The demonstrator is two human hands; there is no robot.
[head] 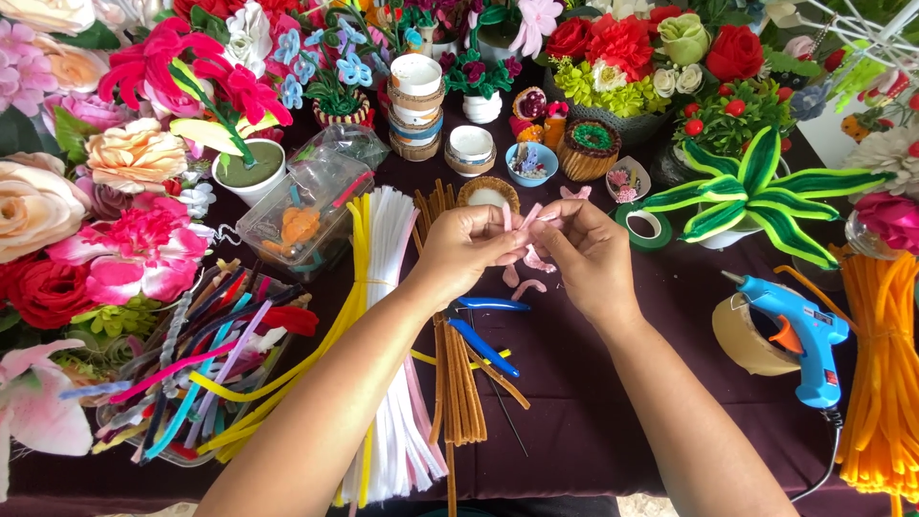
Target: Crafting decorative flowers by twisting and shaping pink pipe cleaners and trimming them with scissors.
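Both my hands meet above the dark table (574,383) and pinch a short pink pipe cleaner piece (529,218) between their fingertips. My left hand (466,251) grips its left part. The right end is held by my right hand (584,254), whose fingers bend it. A few bent pink pieces (525,284) lie on the cloth just under the hands. Blue-handled pliers (483,340) rest below my left wrist, across a bundle of brown pipe cleaners (458,383).
White (394,287) and yellow pipe cleaner bundles lie left of centre, mixed colours in a tray (191,383). A blue glue gun (802,335), tape roll (751,337) and orange bundle (885,383) sit right. Artificial flowers, pots and small tubs crowd the back and left.
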